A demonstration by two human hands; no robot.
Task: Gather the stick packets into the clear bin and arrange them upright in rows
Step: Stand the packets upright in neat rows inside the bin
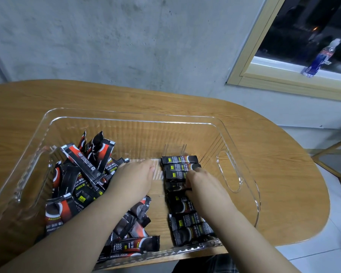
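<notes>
Bin: a big clear plastic bin (227, 170) with see-through walls and a long handle hole in its right wall sat on a brown wooden table with round ends (264, 138).

Packets, look: the small stick packets were long, thin and mostly black, with a red and white swirl, a tiny yellow box and white writing. Their ends had zigzag edges.

Packets, left pile: a messy heap of packets (81, 180) lay in the left half of the bin. They pointed every which way, and some leaned up against others.

Packets, right row: a neat row of packets (182, 196) lay side by side in the right half, running from the far part of the bin to the near wall. Each one lay across the row.

Left hand: the left hand (134, 178) rested palm down at the right edge of the messy heap. Its fingers were bent down into the packets. I cannot tell if they were holding one.

Right hand: the right hand (201, 186) was on the neat row, and its fingers and thumb pinched a packet in the middle of the row.

Other things: a grey wall stood behind the table. A window with a pale wood frame (250, 56) was at the top right, with a plastic bottle (321, 58) on its sill.
</notes>
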